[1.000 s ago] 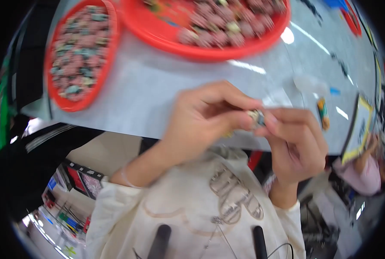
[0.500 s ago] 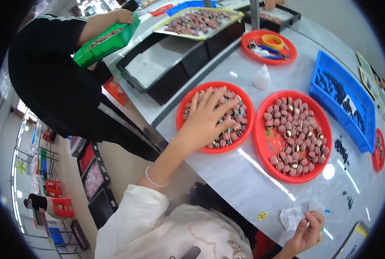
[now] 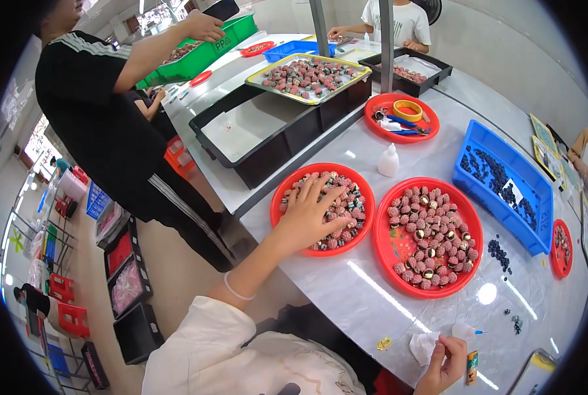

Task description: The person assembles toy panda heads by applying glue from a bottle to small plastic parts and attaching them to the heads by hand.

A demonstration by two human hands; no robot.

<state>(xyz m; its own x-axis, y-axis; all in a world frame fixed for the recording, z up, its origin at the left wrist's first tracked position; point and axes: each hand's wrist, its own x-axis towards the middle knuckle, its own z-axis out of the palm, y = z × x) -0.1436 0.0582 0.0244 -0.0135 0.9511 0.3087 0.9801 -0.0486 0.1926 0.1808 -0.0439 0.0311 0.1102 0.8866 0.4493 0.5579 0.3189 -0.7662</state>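
Grey bench [image 3: 337,293] is showing glare and carrying red trays. L hand [image 3: 304,220] is lying palm down, fingers spread, over pink balls [image 3: 353,204] in L tray [image 3: 370,220]; can't tell how firmly it's touching. R hand [image 3: 445,367] is sitting curled by tissue [image 3: 422,347], fingertips close tog.; can't tell if it's pinching anything. For a clean pick, prob. best to be feeling lightly, lifting one ball at a time w/o scattering nbrs. Balls are facing mixed ways, looking roundish: no clear long axis.
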